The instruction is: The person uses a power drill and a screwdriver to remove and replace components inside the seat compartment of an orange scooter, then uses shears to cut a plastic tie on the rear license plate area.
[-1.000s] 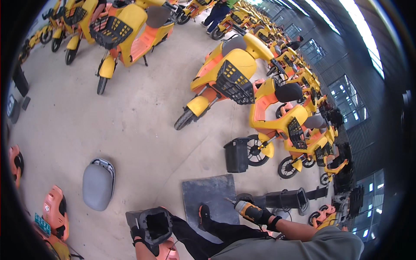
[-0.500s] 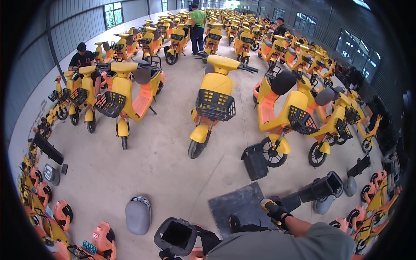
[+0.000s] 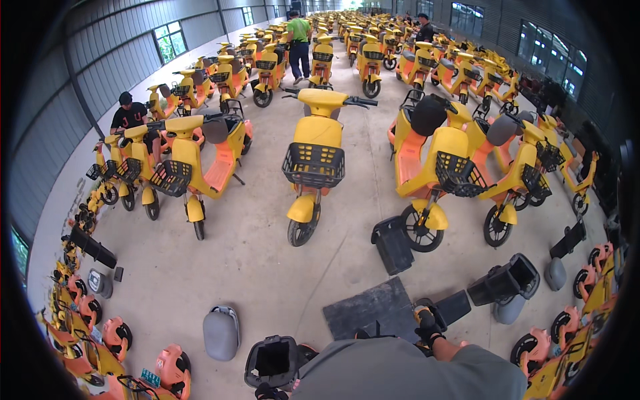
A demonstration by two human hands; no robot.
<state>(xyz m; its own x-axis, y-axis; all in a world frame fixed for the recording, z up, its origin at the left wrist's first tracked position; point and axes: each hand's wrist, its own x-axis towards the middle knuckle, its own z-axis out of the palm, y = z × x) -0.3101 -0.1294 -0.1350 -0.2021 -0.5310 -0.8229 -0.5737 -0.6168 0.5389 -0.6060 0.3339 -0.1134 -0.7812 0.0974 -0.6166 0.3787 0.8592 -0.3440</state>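
My left hand [image 3: 268, 391], in a dark glove, is at the lower edge, closed on the black open-topped box [image 3: 293, 353], which sits beside my body. My right hand [image 3: 428, 329], gloved, grips a yellow-and-black cordless drill [image 3: 423, 315]; its lower part is hidden by my arm. Just beyond the drill lie a dark flat mat [image 3: 360, 308] and black plastic parts [image 3: 452, 308]. A grey seat [image 3: 222, 333] lies on the floor to the left of the box.
Yellow scooters with baskets [image 3: 313, 160] stand in long rows ahead and at both sides. Several black bins [image 3: 393, 243] and grey seats [image 3: 509, 308] lie on the floor [image 3: 260, 267]. Co-workers [image 3: 130, 117], one in green [image 3: 298, 40], stand among the scooters.
My view has swung up toward the rows, so the scene sits level and more of the hall shows. The box and drill have shifted in the picture; both hands still hold them.
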